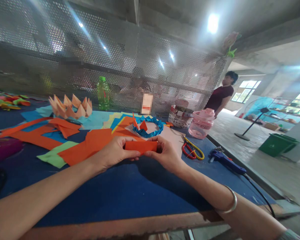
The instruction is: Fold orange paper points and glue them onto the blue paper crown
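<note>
So you've got both hands on one folded piece of orange paper (141, 146), held up just above the bench (102, 196), pretty much front and centre. Your left hand (118, 150) pinches one end and your right hand (167, 153) pinches the other, thumbs along the near lower edge, so neither one's spread wide. There's a silver bangle (232, 201) on your right forearm.

Right behind the paper sits a blue folded-paper ring (153, 134) with a couple of orange paper points (143, 126) sticking up at its left side. Over to your left you've got loose orange sheets (81, 146), one overlapping a light green sheet (53, 155), and farther back a peach spiky paper ring (65, 111) near a green bottle (103, 95).

On your right, the red-and-yellow-handled scissors (201, 154) lie near a blue glue gun (227, 162), its cord running over the bench edge. Behind those, a pink translucent jug (202, 126) stands just beside a patterned basket (181, 118). Someone in a dark top (220, 96) is beyond the far right corner.
</note>
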Motion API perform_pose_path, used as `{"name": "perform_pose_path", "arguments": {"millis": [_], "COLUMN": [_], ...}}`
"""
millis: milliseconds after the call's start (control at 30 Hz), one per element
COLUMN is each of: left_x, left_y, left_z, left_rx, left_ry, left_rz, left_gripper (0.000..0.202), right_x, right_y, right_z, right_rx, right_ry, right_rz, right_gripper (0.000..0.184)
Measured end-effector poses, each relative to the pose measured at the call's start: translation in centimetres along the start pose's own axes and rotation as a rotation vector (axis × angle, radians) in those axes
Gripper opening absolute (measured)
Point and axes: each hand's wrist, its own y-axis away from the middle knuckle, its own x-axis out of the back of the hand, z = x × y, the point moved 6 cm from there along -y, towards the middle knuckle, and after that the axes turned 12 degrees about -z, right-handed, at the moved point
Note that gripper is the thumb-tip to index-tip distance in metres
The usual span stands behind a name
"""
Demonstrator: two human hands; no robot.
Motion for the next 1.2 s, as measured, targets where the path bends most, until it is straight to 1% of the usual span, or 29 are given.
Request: {"name": "perform_pose_path", "arguments": {"millis": [167,400,533,633,767,933,1067,1200], "left_x": [0.4,0.5,0.7,0.7,0.7,0.9,1.1,1.3], "left_y": [0.1,-0.1,0.0,0.1,0.1,0.1,-0.1,-0.1], "left_z": [0.0,-0.1,-0.1,0.2,0.3,0.4,0.2,0.0], "left_rx": [0.033,0.009,0.022,0.008,0.027,0.013,0.003,0.008], "left_ry": [0.006,0.007,0.005,-0.014,-0.018,-0.027,-0.045,-0.043], "left_rz": [0.046,0.017,0.039,0.043,0.058,0.070,0.070,0.066], "left_gripper": [0.035,0.032,0.031,0.032,0.034,0.035,0.033,0.036], "right_x": [0.5,0.8,1.1,1.2,1.2,1.3,1.5,1.5], "right_y": [-0.2,-0.2,-0.2,-0.3,-0.2,-0.3,-0.4,-0.4], "right_z": [0.5,0.4,0.3,0.3,0.1,0.0,0.2,0.2], "right_rx": [0.020,-0.005,-0.002,-0.004,-0.009,0.004,0.014,0.029], "right_ry": [0.075,0.151,0.170,0.189,0.199,0.185,0.203,0.208], "right_rz": [0.005,0.000,0.027,0.030,0.017,0.027,0.025,0.021], "right_gripper": [0.046,0.049,0.050,0.048,0.044,0.042,0.040,0.039]}}
